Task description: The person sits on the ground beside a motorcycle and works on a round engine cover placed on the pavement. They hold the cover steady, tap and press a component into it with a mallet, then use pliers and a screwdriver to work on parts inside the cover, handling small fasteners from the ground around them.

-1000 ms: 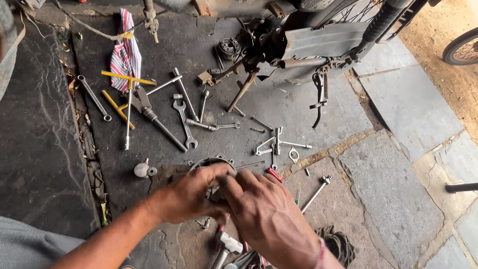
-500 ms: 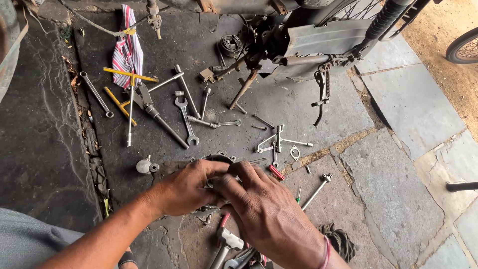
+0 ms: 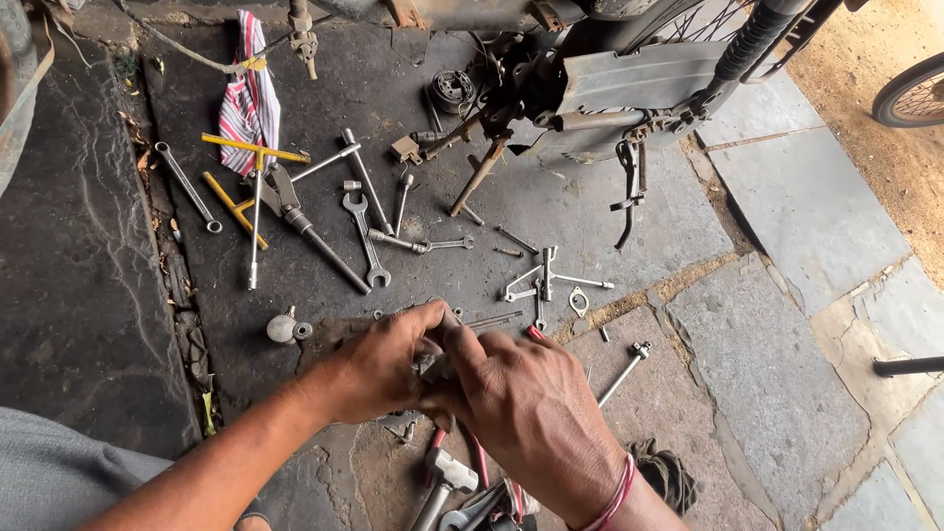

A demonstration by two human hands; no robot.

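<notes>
Head view: left hand (image 3: 379, 369), right hand (image 3: 531, 418) fingers clamped around small metal part (image 3: 433, 369).

Both hands meet low in the view, fingers curled. The left hand (image 3: 379, 369) presses against the right hand (image 3: 531, 413) (knuckles up).

Left hand (image 3: 379, 369) and right hand (image 3: 526, 418) together grip small metal part (image 3: 433, 369) above stone floor (image 3: 787, 393); wrenches (image 3: 366, 236) scattered beyond.

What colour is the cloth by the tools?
The cloth has red and white stripes, seen in the head view.
</notes>
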